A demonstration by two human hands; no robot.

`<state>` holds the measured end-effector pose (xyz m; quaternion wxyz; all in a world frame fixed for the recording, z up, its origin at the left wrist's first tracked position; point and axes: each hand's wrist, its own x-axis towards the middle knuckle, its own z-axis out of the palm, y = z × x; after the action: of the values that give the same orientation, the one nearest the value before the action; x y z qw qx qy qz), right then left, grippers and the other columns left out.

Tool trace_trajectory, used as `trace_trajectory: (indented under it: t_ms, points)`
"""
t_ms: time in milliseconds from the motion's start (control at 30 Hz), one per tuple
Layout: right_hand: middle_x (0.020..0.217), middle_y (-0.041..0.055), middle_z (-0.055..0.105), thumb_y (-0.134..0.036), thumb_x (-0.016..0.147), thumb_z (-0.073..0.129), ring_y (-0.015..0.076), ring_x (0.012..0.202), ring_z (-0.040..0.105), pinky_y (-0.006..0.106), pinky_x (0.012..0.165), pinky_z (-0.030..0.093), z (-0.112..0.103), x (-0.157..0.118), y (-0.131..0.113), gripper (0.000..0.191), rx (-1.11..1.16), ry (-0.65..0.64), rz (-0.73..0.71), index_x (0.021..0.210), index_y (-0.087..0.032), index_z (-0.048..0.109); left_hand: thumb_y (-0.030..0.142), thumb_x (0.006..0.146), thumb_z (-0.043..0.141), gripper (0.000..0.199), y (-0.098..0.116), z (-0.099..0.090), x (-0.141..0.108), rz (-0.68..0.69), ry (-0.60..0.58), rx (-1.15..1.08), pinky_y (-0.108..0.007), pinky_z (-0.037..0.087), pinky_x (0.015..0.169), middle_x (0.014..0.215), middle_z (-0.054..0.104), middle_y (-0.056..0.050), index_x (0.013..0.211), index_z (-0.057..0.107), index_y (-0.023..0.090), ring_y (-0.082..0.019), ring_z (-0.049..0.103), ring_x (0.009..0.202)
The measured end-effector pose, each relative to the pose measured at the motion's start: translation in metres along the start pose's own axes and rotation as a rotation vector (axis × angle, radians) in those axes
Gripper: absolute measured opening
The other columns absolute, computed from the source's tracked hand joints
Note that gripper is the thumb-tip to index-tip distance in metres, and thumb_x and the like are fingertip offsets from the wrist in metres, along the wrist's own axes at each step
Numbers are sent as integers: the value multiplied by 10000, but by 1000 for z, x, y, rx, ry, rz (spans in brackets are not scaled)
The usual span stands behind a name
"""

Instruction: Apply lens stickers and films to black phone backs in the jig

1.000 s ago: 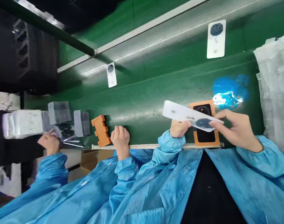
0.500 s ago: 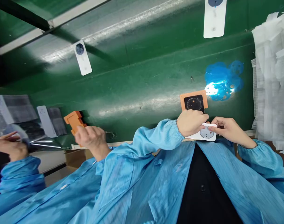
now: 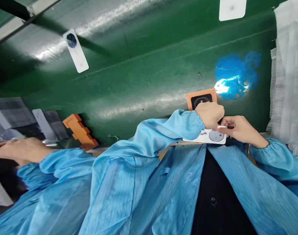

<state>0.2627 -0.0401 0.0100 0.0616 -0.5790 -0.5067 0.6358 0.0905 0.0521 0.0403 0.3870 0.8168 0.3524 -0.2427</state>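
Note:
A white phone back cover (image 3: 195, 139) lies at the bench edge against my clothes, with a grey, rounded camera area and small dark writing. My right hand (image 3: 242, 130) pinches its right-hand corner between thumb and fingers. Curled into a fist, my left hand (image 3: 210, 114) is over the cover's upper edge, close to my right fingertips. Its own fingertips are mostly hidden, and what they grip I cannot make out. Just beyond it sits an orange fixture (image 3: 189, 103) with a black plate, partly covered by that hand.
Blue round film pieces (image 3: 233, 76) lie beyond my hands. White sheets (image 3: 288, 75) are stacked at right. Two white covers, one with a dark circle (image 3: 77, 52), lie farther back. A co-worker's hands (image 3: 29, 150) are at left, near an orange block (image 3: 81, 132) and sleeved stacks (image 3: 14, 112).
My left hand has shifted right and away from me, uncovering writing on the cover. My right hand keeps its pinch. The co-worker's hand has left the orange block. The view has shifted slightly.

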Motion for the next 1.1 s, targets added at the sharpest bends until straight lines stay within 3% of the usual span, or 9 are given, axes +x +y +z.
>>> trace_trajectory:
  t_ms: [300,467,533,600,733,833,933,1100]
  points:
    - [613,10,607,-553,730,772,147,571,516,295,526,359,0,7,-2,409,-16,17,64,650,-214,559,258,620,939,269,3,-5,3,-11,-9,-8,-384,515,712,883,749,-49,849,798,242,-314,730,888]
    - [637,17,631,-640,759,783,150,577,549,285,519,391,-3,-3,-2,481,88,-56,-21,683,-207,589,358,812,851,254,-2,5,-20,81,119,23,-325,444,665,985,750,-46,1012,763,229,-263,720,933]
    - [660,21,653,-646,817,759,151,583,568,286,518,415,-4,-17,-12,468,119,-48,-114,724,-206,632,404,903,778,229,-3,8,-41,173,153,-17,-307,423,643,1028,746,-44,1032,746,218,-233,707,960]
    - [678,18,676,-578,896,728,155,589,591,298,539,464,-4,-34,-26,387,49,87,-272,764,-218,679,373,973,700,173,-1,7,-66,253,207,-45,-303,420,637,1001,744,-30,995,739,206,-197,696,921]
    - [741,-8,746,-323,944,748,162,611,675,321,580,557,-4,-55,-52,131,-127,420,-698,830,-267,720,259,1060,535,228,9,-2,-108,324,533,82,-331,453,688,915,734,-26,974,732,183,-178,666,825]
    - [809,-18,774,-196,899,793,184,705,744,327,609,603,-6,-54,-62,116,-189,516,-935,933,-297,746,217,1058,521,237,15,-6,-124,344,754,216,-346,442,684,906,733,-28,951,729,179,-178,651,804]
    - [830,-9,773,-131,878,795,202,741,759,345,634,632,-8,-49,-68,231,-249,553,-1050,1020,-307,751,194,1046,538,218,16,-8,-128,356,873,297,-351,414,668,913,739,-26,922,717,187,-166,642,797]
    - [873,0,782,-86,888,764,196,734,750,346,630,630,-10,-49,-78,332,-293,570,-1127,1119,-324,743,203,1046,561,198,15,-8,-128,396,956,304,-342,395,690,907,747,-22,910,704,188,-146,631,792]
